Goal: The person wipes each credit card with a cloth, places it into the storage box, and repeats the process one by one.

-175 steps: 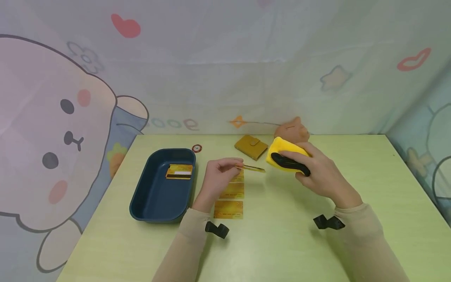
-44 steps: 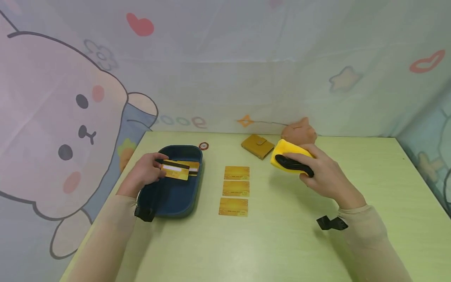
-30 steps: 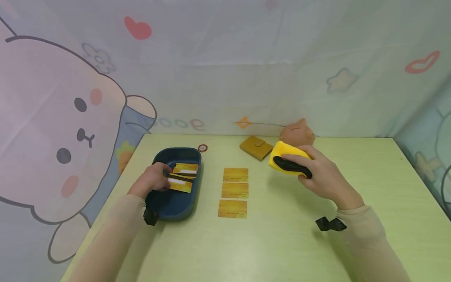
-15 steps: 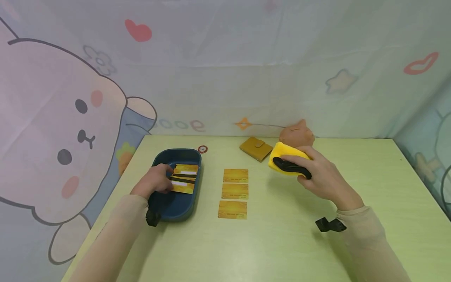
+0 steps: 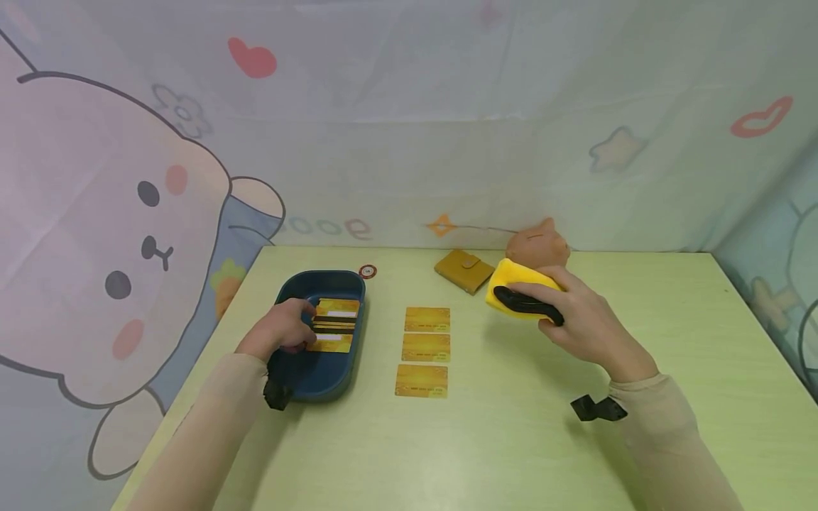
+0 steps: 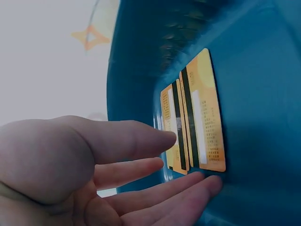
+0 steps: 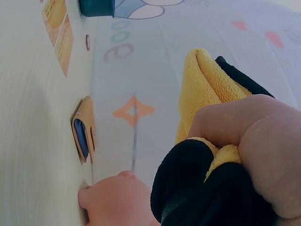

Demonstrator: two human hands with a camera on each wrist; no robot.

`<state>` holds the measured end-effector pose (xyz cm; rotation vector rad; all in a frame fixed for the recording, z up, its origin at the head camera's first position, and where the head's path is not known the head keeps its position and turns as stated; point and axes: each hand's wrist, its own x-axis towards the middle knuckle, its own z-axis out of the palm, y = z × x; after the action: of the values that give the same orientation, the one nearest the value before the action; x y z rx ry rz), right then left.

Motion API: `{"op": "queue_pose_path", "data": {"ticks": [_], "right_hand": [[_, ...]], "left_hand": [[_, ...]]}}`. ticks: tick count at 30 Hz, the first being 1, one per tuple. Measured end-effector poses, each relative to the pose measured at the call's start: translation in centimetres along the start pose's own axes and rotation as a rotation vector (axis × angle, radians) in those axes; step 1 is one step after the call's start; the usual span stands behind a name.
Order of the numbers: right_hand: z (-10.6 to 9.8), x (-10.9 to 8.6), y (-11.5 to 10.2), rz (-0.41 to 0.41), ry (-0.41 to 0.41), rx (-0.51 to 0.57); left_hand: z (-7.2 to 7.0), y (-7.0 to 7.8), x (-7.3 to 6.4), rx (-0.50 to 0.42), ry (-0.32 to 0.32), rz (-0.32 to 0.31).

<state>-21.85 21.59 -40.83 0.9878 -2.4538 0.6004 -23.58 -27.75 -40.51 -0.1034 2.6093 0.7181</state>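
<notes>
A person's left hand is inside 1 blue tray at the left of the bench, fingers relaxed and apart, beside 2 striped cards lying edge to edge; whether they touch, I can't tell. The right hand holds 1 yellow-and-black cloth above the bench, fingers curled around it. Between the hands, 3 gold cards form a column. Farther back sit 1 chip, 1 wallet and 1 toy pig.

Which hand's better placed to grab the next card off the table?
Probably the left hand: it appears to hold nothing, while the right hand grips a yellow-and-black cloth.
</notes>
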Motion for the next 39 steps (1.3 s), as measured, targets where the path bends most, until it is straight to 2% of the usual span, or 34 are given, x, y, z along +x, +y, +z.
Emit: {"op": "queue_pose_path", "data": {"ticks": [3,7,13,16,19,24,30,34,39], "right_hand": [[0.0,0.0,0.0,-0.001,0.001,0.0],[0.0,0.0,0.0,-0.007,0.003,-0.001],[-0.2,0.0,0.1,-0.009,0.002,0.002],[-0.2,0.0,0.1,-0.009,0.004,0.007],[-0.1,0.0,0.1,-0.004,0.003,0.012],[-0.1,0.0,0.1,0.002,-0.002,0.014],[-0.1,0.0,0.4,-0.014,-0.005,0.007],[-0.1,-0.1,0.4,-0.013,-0.005,0.012],[0.0,-0.1,0.4,-0.009,-0.009,0.021]], "left_hand": [[-0.2,-0.1,-0.1,0.03,0.015,0.023],[-0.6,0.4,-0.7,0.057,0.104,0.114],[-0.7,3.2,-2.4,0.005,0.252,0.333],[-0.2,5.0,-3.5,-0.028,0.292,0.451],[0.8,6.9,-4.6,-0.042,0.301,0.578],[3.1,9.6,-5.8,-0.015,0.249,0.735],[6.5,11.5,-5.5,0.019,0.143,0.848],[8.6,12.1,-4.7,0.009,0.063,0.834],[10.6,11.6,-3.5,0.039,-0.017,0.74]]}}
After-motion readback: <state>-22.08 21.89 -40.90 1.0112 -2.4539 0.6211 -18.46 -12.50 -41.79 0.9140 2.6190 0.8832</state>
